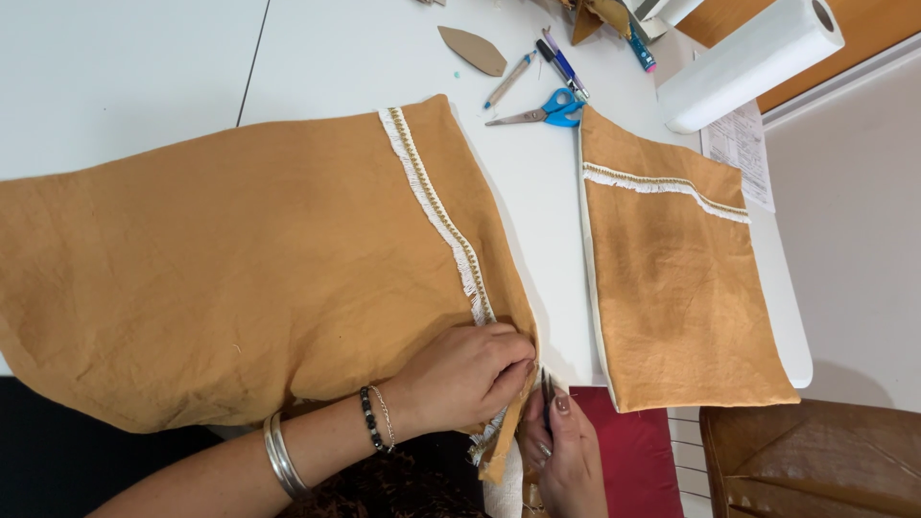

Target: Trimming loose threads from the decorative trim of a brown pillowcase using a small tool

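The left hand fingers pinch the trimmed cloth edge, while the right hand fingers grip a dark tool just beside it.

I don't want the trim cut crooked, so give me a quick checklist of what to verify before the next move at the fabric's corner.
1. Left hand pinning the large mustard fabric at its corner: ok.
2. Right hand holding a small dark tool at the edge: ok; what kind of tool, cannot tell.
3. Fringe trim lying flat along the fabric: ok.
4. Trim end under the left hand visible: not ok, hidden.
5. Blue-handled scissors clear of the work: ok.
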